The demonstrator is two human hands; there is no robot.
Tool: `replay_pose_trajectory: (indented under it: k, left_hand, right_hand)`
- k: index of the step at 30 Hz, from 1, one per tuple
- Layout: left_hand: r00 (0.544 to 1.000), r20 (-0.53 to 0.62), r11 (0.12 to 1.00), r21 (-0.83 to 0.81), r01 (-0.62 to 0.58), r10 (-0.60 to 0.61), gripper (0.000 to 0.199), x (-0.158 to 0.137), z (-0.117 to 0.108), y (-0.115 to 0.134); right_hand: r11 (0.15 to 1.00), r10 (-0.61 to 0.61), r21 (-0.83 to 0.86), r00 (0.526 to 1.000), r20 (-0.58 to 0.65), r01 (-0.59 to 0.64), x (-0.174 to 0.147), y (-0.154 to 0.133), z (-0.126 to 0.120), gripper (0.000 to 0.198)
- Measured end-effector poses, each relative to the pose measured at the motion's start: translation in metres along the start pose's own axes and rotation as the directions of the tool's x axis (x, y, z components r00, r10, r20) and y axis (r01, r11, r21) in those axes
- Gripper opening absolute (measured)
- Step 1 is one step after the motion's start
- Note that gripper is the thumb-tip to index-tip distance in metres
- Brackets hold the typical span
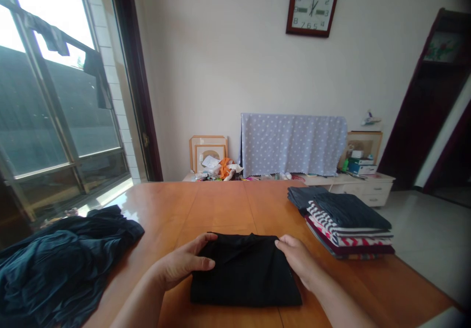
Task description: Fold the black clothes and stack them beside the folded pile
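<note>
A black garment point(246, 271), folded into a flat rectangle, lies on the wooden table point(217, 205) straight in front of me. My left hand point(184, 261) grips its left side, thumb on top and the other fingers at the far left corner, partly hidden. At the far right corner, my right hand point(294, 257) pinches the cloth between thumb and fingers. Small creases show along the far edge of the fabric. What kind of garment it is, I cannot tell.
A heap of crumpled dark clothes point(66, 264) covers the table's left side. On the right stands a stack of folded clothes point(349, 227), with a folded dark garment point(303, 198) behind it. Beyond the table, a low cabinet point(368, 188) stands near a polka-dot cloth point(292, 144).
</note>
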State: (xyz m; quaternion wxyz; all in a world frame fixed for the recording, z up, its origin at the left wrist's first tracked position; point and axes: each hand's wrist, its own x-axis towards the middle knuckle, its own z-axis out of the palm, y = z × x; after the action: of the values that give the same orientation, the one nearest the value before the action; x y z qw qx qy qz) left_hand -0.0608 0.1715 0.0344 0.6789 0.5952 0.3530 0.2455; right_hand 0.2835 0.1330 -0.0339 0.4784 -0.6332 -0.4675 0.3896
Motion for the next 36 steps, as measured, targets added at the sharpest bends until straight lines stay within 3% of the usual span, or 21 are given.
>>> replay_pose_trajectory:
  k: [4,8,12,15,19,21,24,26,30,33,34,36]
  left_hand:
    - [1.000,0.013,0.998,0.054,0.015,-0.015,0.069,0.000,-0.003,-0.002]
    - [0.983,-0.184,0.988,0.153,0.019,0.010,0.049,0.017,0.003,-0.008]
    - [0.890,-0.438,0.979,0.202,-0.040,0.127,0.051,0.033,0.009,-0.013]
    - [0.833,-0.533,0.977,0.209,-0.042,0.150,0.050,0.034,0.011,-0.012]
    - [0.908,-0.413,0.993,0.114,-0.021,0.066,0.039,0.029,0.010,-0.012]
    - [0.916,-0.394,0.994,0.098,-0.042,0.077,0.040,0.031,0.009,-0.016]
    - [0.859,-0.474,0.976,0.179,-0.120,0.192,0.038,0.044,0.002,-0.028]
    - [0.808,-0.527,0.953,0.272,-0.133,0.263,0.039,0.055,-0.003,-0.038]
    - [0.744,-0.583,0.864,0.504,0.015,0.328,0.047,0.063,-0.008,-0.045]
    - [0.698,-0.560,0.719,0.689,0.093,0.446,0.044,0.053,0.002,-0.032]
    - [0.700,-0.523,0.661,0.744,0.096,0.486,0.040,0.048,0.008,-0.025]
    - [0.746,-0.407,0.566,0.823,0.049,0.527,0.038,0.040,0.021,-0.015]
  right_hand:
    - [0.999,0.023,0.033,1.000,0.017,-0.023,-0.002,-0.004,-0.001,0.031]
    - [0.998,0.000,0.056,1.000,0.029,-0.002,-0.002,-0.002,-0.002,0.031]
    - [0.998,-0.052,0.031,0.999,-0.017,0.052,0.001,0.004,-0.003,0.032]
    - [0.998,-0.055,-0.024,0.997,-0.052,0.054,0.003,0.006,-0.002,0.033]
    - [0.997,-0.044,-0.064,0.997,-0.058,0.040,0.004,0.006,-0.002,0.034]
    - [0.996,-0.050,-0.078,0.997,-0.058,0.045,0.004,0.007,-0.002,0.034]
    - [0.982,-0.102,-0.165,0.992,-0.077,0.088,0.005,0.008,-0.002,0.030]
    - [0.939,-0.183,-0.313,0.979,-0.096,0.145,0.006,0.008,-0.002,0.027]
    - [0.763,-0.327,-0.615,0.940,-0.102,0.199,0.003,-0.001,-0.001,0.019]
    - [0.658,-0.431,-0.723,0.893,-0.129,0.212,-0.006,-0.014,0.000,0.034]
    - [0.635,-0.466,-0.735,0.878,-0.115,0.240,-0.010,-0.018,0.001,0.037]
    - [0.600,-0.511,-0.728,0.859,-0.030,0.331,-0.018,-0.025,0.005,0.041]
